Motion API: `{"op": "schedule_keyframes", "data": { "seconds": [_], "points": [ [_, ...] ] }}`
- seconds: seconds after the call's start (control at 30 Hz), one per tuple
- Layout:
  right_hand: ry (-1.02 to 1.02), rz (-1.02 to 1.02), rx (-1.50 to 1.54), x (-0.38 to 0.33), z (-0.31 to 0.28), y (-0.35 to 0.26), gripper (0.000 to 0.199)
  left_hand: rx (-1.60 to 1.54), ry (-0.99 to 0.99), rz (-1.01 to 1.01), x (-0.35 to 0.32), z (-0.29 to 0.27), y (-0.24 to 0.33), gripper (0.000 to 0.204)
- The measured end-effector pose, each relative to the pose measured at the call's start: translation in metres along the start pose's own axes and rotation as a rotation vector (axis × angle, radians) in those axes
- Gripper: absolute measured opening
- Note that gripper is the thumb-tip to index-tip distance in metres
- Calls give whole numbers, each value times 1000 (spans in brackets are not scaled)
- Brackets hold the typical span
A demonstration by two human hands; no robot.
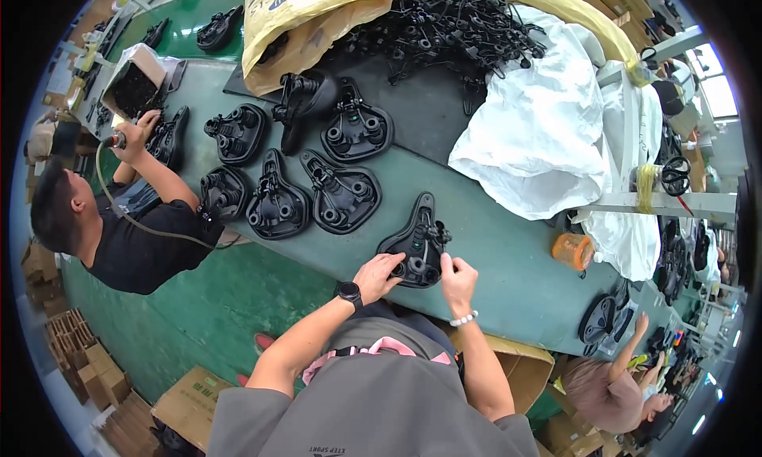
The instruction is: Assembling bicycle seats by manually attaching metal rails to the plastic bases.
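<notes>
A black bicycle saddle [419,239] lies underside up on the table in front of me, its narrow nose pointing away. My left hand [379,277] grips the left side of its wide end, fingers over the rim. On the other side, my right hand [459,281] is closed in a fist-like pinch against the right edge; what it holds is hidden. Just above that hand, a small black metal fitting [438,233] sits on the saddle's underside. Several more upturned saddles [345,193] stand to the left, springs and frames showing.
A heap of black metal parts [444,32] covers the far table, between a yellow sack [309,20] and a white sack [540,123]. An orange jar [573,251] is at right. Co-workers sit at left [143,235] and lower right [607,389]. Scissors [675,176] hang on the frame.
</notes>
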State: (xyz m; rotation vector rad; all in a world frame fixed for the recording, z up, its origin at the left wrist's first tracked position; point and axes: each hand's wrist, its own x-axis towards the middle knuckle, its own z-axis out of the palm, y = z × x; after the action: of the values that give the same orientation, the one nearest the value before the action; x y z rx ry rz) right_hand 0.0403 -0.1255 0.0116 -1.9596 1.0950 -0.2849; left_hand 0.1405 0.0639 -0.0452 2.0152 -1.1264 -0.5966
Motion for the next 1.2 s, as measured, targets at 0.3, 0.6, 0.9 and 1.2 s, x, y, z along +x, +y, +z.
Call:
{"op": "schedule_keyframes", "data": {
  "seconds": [0.3, 0.6, 0.9, 1.2],
  "points": [
    [-272, -164, -280, 14, 53, 52, 66, -169, 16, -232, 15, 1, 7, 85],
    [-115, -52, -209, 18, 66, 58, 69, 146, 145, -478, 53, 38, 13, 79],
    [-81, -151, -301, 29, 72, 56, 58, 235, 196, -383, 60, 27, 6, 70],
    [-235, 363, 260, -23, 46, 99, 93, -233, -153, -687, 9, 29, -14, 114]
  ]
}}
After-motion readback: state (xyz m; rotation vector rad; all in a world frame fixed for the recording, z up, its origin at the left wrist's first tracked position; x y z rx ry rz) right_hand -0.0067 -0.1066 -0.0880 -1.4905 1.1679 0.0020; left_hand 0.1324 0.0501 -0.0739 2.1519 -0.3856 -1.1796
